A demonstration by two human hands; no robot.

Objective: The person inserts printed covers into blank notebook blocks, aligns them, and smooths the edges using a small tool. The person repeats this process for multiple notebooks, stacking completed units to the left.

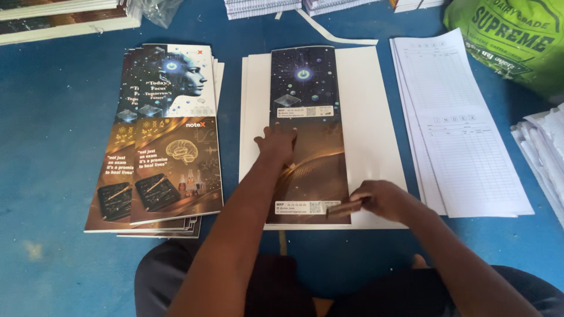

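Notebook bindery floor, printed covers (167, 138), index sheets (464, 135)

A glossy printed paper cover sheet (305, 135) lies on matt white paper board (376, 135), beside glossy card covers (170, 135), thin matt ruled paper sheets (464, 129), a shiny green plastic sack (511, 35) and a matt blue floor (53, 147).
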